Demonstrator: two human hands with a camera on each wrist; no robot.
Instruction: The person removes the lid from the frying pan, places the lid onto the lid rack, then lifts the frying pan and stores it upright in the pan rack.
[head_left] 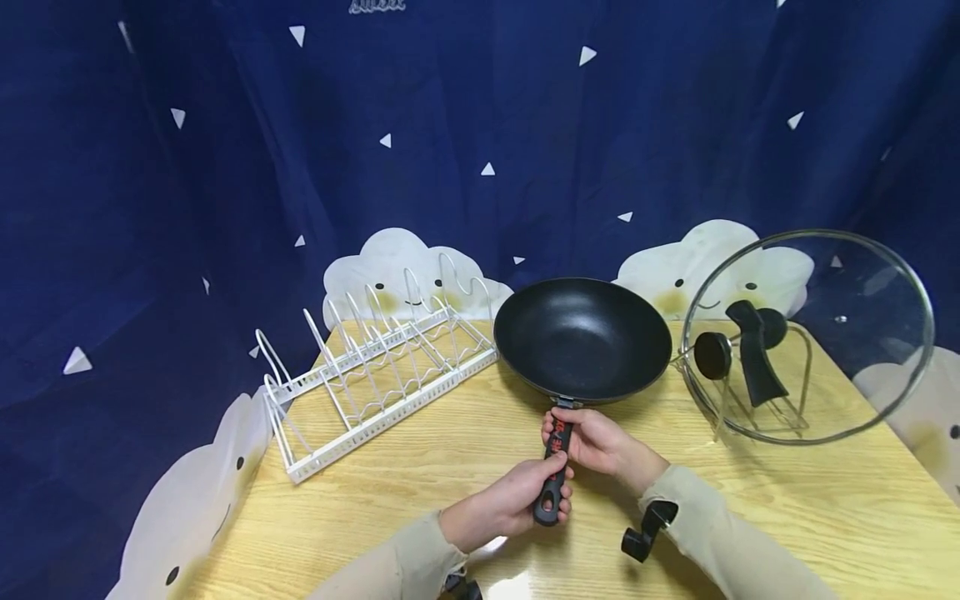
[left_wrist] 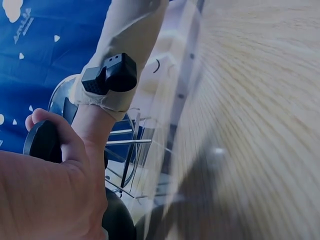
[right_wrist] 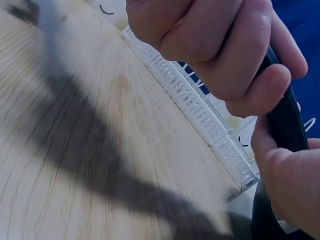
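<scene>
A black wok (head_left: 581, 340) stands at the middle of the head view, its handle pointing toward me. My left hand (head_left: 517, 497) grips the lower part of the black handle (head_left: 551, 483), near the hanging hole. Higher up, close to the wok's bowl, my right hand (head_left: 600, 443) is wrapped round the same handle, thumb on top. In the right wrist view, curled fingers (right_wrist: 220, 50) surround the dark handle (right_wrist: 287, 115). The left wrist view shows the handle's end (left_wrist: 44, 141) poking out beside the left thumb.
On the left of the wooden table (head_left: 420, 517) stands a white wire rack (head_left: 382, 412) with upright dividers. At right, a glass lid (head_left: 862, 367) leans upright in a small wire stand (head_left: 802, 392). A blue curtain (head_left: 450, 100) hangs behind the table.
</scene>
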